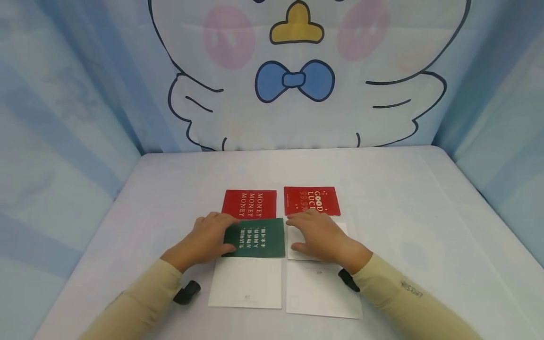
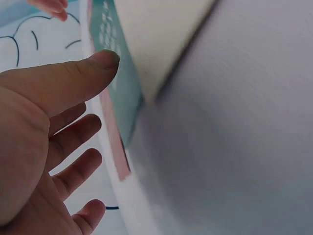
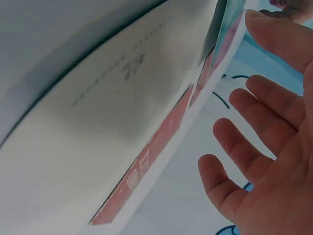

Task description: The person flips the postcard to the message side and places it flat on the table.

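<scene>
A green card [image 1: 272, 238] with white lettering lies in the middle row on the left. At its left end is my left hand [image 1: 210, 238], the thumb and fingers spread apart around that end. In the left wrist view this hand [image 2: 58, 117] has loosely bent fingers and nothing gripped between them. My right hand [image 1: 320, 236] hovers over or rests on a white card [image 1: 296, 252] beside the green one and partly hides it; contact cannot be told. The right wrist view shows the right hand's fingers [image 3: 254, 142] apart, holding nothing.
Behind lie a red MONEY card [image 1: 250, 200] and a red GOOD LUCK card [image 1: 312, 196]. Two white cards, one on the left [image 1: 246, 281] and one on the right [image 1: 318, 295], lie nearest me. A patterned curtain [image 1: 293, 118] closes off the white table [image 1: 416, 226].
</scene>
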Tool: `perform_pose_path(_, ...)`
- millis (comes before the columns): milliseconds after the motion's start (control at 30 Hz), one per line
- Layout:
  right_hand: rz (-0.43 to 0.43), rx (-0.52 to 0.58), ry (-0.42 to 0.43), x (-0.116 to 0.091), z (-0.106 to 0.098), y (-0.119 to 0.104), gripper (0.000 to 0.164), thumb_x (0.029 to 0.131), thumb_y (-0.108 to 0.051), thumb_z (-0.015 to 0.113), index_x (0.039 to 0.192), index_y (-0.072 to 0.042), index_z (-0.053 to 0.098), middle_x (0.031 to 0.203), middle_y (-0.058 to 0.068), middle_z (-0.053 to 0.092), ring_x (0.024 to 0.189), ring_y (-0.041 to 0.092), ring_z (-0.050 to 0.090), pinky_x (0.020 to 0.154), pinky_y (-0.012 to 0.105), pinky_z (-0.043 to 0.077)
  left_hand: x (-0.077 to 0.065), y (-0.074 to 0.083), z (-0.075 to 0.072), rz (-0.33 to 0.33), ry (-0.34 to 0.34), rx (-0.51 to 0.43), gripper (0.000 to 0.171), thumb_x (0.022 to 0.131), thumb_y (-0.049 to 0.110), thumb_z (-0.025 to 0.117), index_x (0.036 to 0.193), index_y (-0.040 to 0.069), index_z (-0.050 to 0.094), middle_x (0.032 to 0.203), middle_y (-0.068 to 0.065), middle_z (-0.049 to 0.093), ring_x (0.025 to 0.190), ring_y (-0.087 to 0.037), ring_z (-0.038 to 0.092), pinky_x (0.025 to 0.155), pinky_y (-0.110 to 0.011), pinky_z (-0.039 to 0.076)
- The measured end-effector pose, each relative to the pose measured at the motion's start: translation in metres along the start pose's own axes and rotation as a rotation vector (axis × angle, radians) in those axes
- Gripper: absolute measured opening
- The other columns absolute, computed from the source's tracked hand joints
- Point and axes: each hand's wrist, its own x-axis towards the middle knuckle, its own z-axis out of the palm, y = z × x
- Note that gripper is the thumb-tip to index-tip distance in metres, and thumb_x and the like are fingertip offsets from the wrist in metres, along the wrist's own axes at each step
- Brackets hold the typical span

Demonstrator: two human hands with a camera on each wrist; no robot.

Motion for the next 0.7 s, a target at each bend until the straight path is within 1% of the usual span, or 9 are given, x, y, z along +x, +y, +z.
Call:
perform_pose_path(167, -0.006, -0.019, -0.051, 0.013, 0.011, -0.008, 0.059, 0.082, -0.035, 0.082, 0.133, -0.012, 0.064, 0.131, 0.004, 0.064, 0.123, 0.027, 0.052, 0.100, 0.046, 0.045, 0.000, -0.006, 0.001, -0.018, -0.054, 0.018, 0.060, 0.078, 0.024, 0.087, 0.131, 0.011, 0.063, 0.129, -0.010, 0.062, 0.125, -0.031, 0.048, 0.102, -0.057, 0.036)
perform_pose_path(267, 0.004, -0.018, -0.090, 0.016, 0.015, -0.011, 0.062, 0.081, -0.036, 0.083, 0.135, -0.011, 0.063, 0.131, 0.004, 0.063, 0.123, 0.026, 0.051, 0.101, 0.045, 0.045, -0.001, -0.006, 0.001, -0.017, -0.079, 0.014, 0.062, 0.077, 0.026, 0.089, 0.131, 0.011, 0.063, 0.129, -0.010, 0.061, 0.126, -0.032, 0.048, 0.102, -0.056, 0.036)
perform_pose_path(433, 0.011, -0.024, -0.137, 0.016, 0.015, -0.013, 0.067, 0.080, -0.038, 0.083, 0.137, -0.012, 0.061, 0.135, 0.005, 0.061, 0.126, 0.027, 0.050, 0.103, 0.046, 0.043, -0.002, -0.006, -0.001, 0.003, -0.089, 0.018, 0.065, 0.076, 0.027, 0.089, 0.133, 0.010, 0.062, 0.131, -0.009, 0.060, 0.127, -0.032, 0.047, 0.103, -0.057, 0.034)
perform_pose_path(500, 0.005, -0.026, -0.146, 0.016, 0.014, -0.014, 0.066, 0.081, -0.038, 0.083, 0.137, -0.011, 0.060, 0.136, 0.006, 0.060, 0.126, 0.027, 0.049, 0.103, 0.046, 0.043, -0.003, -0.006, -0.002, 0.014, -0.089, 0.027, 0.064, 0.077, 0.026, 0.088, 0.132, 0.010, 0.061, 0.131, -0.009, 0.060, 0.127, -0.032, 0.046, 0.104, -0.058, 0.033)
perform_pose_path(600, -0.005, -0.026, -0.143, 0.017, 0.013, -0.015, 0.066, 0.080, -0.038, 0.083, 0.135, -0.011, 0.061, 0.132, 0.005, 0.061, 0.124, 0.026, 0.050, 0.103, 0.045, 0.043, -0.003, -0.006, -0.003, 0.021, -0.093, 0.035, 0.062, 0.077, 0.026, 0.088, 0.131, 0.010, 0.062, 0.129, -0.009, 0.061, 0.126, -0.031, 0.047, 0.106, -0.059, 0.032)
perform_pose_path(700, -0.010, -0.023, -0.139, 0.018, 0.012, -0.017, 0.065, 0.079, -0.039, 0.084, 0.133, -0.011, 0.062, 0.127, 0.004, 0.063, 0.121, 0.025, 0.052, 0.103, 0.045, 0.043, -0.002, -0.006, -0.005, 0.019, -0.119, 0.040, 0.060, 0.078, 0.027, 0.087, 0.131, 0.010, 0.064, 0.127, -0.009, 0.062, 0.123, -0.029, 0.050, 0.106, -0.058, 0.032)
